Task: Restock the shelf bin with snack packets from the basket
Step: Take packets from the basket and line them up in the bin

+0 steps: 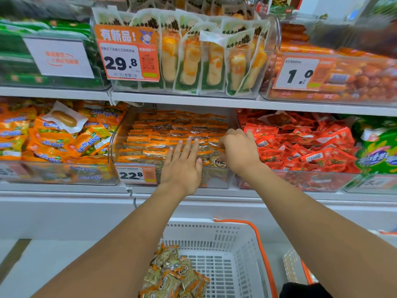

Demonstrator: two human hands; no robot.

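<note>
Basket (227, 244) below; left hand (182, 166) flat on packets (171, 134), right hand's (238, 151) fingers pinching one; tag (135, 175) reads 22.8.

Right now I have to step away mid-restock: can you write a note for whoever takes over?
Left hand: fingers straight, pressing flat on the packets in the shelf bin.
Right hand: fingers curled, pinching a snack packet at the bin's front right.
Done: bin holds neat rows, nearly full.
Left: a pile of packets remains in the basket below.
</note>
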